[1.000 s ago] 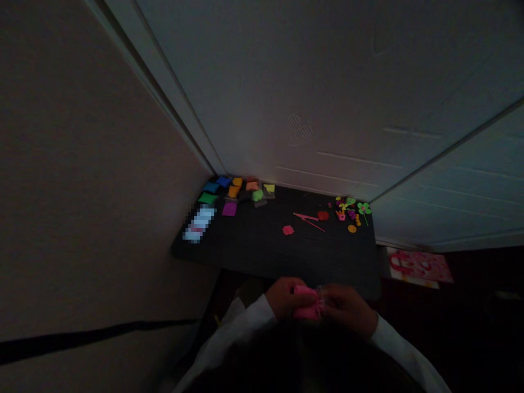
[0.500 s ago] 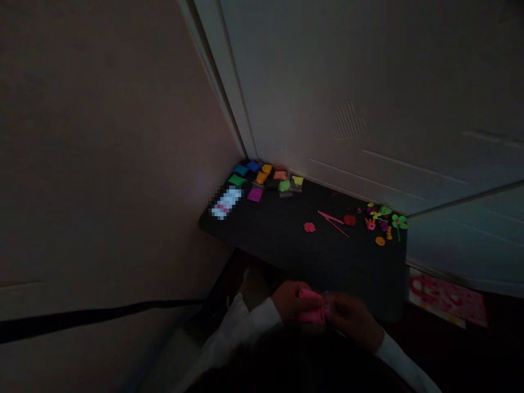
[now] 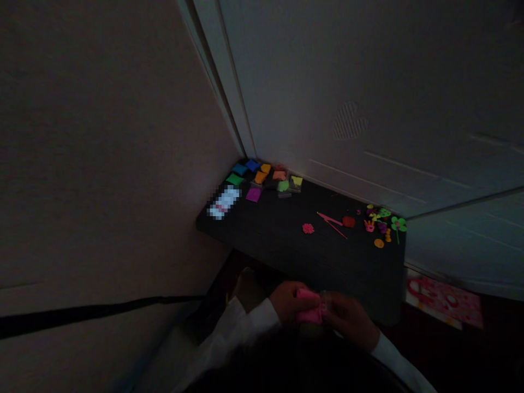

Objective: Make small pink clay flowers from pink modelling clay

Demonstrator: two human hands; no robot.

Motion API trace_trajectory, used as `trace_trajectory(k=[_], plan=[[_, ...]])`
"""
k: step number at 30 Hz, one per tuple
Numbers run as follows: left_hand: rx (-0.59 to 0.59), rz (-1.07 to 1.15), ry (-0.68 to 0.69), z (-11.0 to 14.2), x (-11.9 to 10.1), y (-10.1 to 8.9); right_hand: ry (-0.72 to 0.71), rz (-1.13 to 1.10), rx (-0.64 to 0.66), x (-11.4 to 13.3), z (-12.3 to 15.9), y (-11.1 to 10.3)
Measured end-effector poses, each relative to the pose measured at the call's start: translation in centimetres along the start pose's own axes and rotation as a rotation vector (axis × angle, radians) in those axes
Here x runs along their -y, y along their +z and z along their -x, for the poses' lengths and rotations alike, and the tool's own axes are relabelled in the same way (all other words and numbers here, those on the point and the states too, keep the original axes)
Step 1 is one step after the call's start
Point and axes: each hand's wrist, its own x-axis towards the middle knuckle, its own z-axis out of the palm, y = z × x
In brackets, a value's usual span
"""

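Observation:
Close to my body, at the near edge of the table, my left hand [image 3: 285,302] is closed around a packet of pink clay [image 3: 309,314], its thumb lying across the front. My right hand [image 3: 354,317] pinches the clear plastic end of the same packet from the other side. On the table beyond my hands lie a small pink flower-like clay piece [image 3: 308,228], a thin pink tool [image 3: 331,219], a thin red stick [image 3: 338,230] and a red lump [image 3: 349,221].
Several coloured clay packets [image 3: 254,194] and a blurred-out phone-like object [image 3: 224,202] lie on the dark table [image 3: 262,232] at the left. Small clay figures, including a green flower [image 3: 398,224], crowd its right end. Walls border it; a pink printed bag [image 3: 446,300] lies on the floor.
The view has shifted very slightly. Both hands stay on the pink clay packet, and a little more of its clear plastic end shows near the right fingers.

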Motion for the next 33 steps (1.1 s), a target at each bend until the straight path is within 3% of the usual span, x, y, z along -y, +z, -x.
trace_trajectory(k=[22,33], plan=[[0.02,0.089,-0.003,0.1,1.7,-0.6,0.02,-0.013,0.047,0.8,-0.5,0.8],[0.017,0.055,-0.034,0.4,0.9,-0.8,0.012,-0.01,0.0,0.6,-0.2,1.5]])
